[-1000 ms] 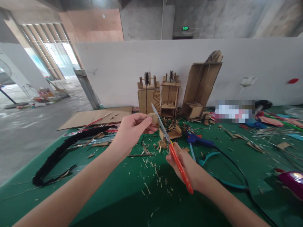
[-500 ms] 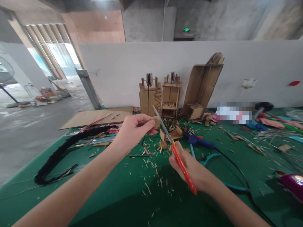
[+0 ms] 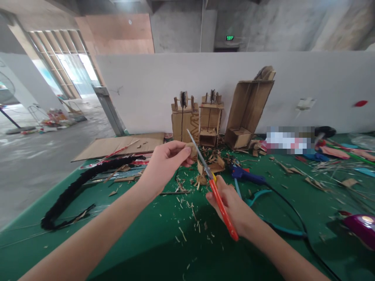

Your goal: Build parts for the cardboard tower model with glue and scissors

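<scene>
Between thumb and fingers, my left hand [image 3: 170, 164] pinches a small, rounded piece of cardboard [image 3: 191, 150]. My right hand [image 3: 228, 203] grips a pair of scissors [image 3: 221, 208] with red and yellow handles. Their blades point up and to the left, right beside the edge of the cardboard piece; whether they touch it I cannot tell. Below the hands, cardboard shavings [image 3: 183, 232] are scattered on the green table [image 3: 140, 249]. A small open cardboard box [image 3: 216, 167] lies just behind the blades.
Cardboard structures with spools [image 3: 211, 117] and a tall cardboard box [image 3: 249, 105] stand against the white wall. A blue glue gun [image 3: 249, 175] with a black cord lies at right, near teal-handled pliers [image 3: 258, 195]. A black furry strip [image 3: 79, 187] curves at left.
The scissors and my right hand have shifted slightly left, and the handles have swung a little inward. My left hand keeps its pinch on the cardboard piece. The view has turned very slightly.
</scene>
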{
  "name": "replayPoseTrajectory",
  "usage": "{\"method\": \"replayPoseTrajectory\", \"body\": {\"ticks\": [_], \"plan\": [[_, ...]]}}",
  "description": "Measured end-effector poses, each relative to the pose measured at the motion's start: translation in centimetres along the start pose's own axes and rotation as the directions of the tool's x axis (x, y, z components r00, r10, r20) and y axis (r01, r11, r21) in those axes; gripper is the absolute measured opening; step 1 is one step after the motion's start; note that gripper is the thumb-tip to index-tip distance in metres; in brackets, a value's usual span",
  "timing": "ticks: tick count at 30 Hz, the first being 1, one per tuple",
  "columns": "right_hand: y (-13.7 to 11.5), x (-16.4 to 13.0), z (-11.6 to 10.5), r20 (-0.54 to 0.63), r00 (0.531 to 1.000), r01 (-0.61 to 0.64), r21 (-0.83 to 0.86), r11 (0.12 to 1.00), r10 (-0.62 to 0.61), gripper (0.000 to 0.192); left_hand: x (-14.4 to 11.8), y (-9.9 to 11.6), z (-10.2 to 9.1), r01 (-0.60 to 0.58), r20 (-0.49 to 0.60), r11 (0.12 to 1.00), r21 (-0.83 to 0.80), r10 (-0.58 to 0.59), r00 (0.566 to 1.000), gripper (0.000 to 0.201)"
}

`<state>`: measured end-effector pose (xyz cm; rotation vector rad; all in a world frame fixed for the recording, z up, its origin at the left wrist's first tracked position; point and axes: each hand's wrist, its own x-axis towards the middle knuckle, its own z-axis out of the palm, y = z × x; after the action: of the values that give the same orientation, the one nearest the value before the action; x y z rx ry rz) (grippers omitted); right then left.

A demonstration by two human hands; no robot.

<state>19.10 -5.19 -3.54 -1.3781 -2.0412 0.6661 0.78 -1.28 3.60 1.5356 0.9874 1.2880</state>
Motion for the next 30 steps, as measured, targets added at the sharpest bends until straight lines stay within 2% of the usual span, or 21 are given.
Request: {"method": "replayPoseTrajectory", "body": {"ticks": [2,5,10,13,18,23,26,30], "plan": [[0.3,0.1,0.4,-0.02,1.0,-0.019,0.05,0.999,0.02,0.029,-0.1,-0.3,0.5,0.03,-0.008,0.995,-0.093,-0.031,0.999,0.017],[0.5,0.0,0.6,0.01,1.0,-0.014,0.097,0.995,0.013,0.029,-0.2,-0.7,0.9,0.066,-0.011,0.984,-0.164,-0.069,0.998,0.017],[0.4,-0.4,0.0,0.108,0.993,0.018,0.212,0.977,-0.042,0.03,-0.2,-0.8,1.0,0.069,-0.008,0.988,-0.142,-0.07,0.997,0.016],[0.3,-0.5,-0.1,0.099,0.994,0.02,0.198,0.98,-0.04,0.031,-0.3,-0.7,1.0,0.074,0.007,0.988,-0.139,-0.074,0.997,0.017],[0.7,-0.3,0.2,0.074,0.997,-0.003,0.088,0.996,-0.004,0.031,-0.2,-0.7,0.7,0.053,0.013,0.996,-0.068,-0.052,0.999,0.016],[0.9,-0.2,0.1,0.064,0.997,0.034,0.044,0.998,-0.036,0.029,0.1,-0.1,0.1,-0.011,0.03,0.998,0.064,0.01,1.0,0.015],[0.4,-0.4,-0.4,0.099,0.994,0.045,0.095,0.994,-0.055,0.029,0.2,0.1,-0.3,-0.025,0.046,0.99,0.136,0.019,0.999,0.015],[-0.1,-0.6,-1.0,0.188,0.981,0.009,0.21,0.978,-0.05,0.031,0.2,0.0,-0.5,-0.013,0.03,0.99,0.144,0.009,1.0,0.014]]}}
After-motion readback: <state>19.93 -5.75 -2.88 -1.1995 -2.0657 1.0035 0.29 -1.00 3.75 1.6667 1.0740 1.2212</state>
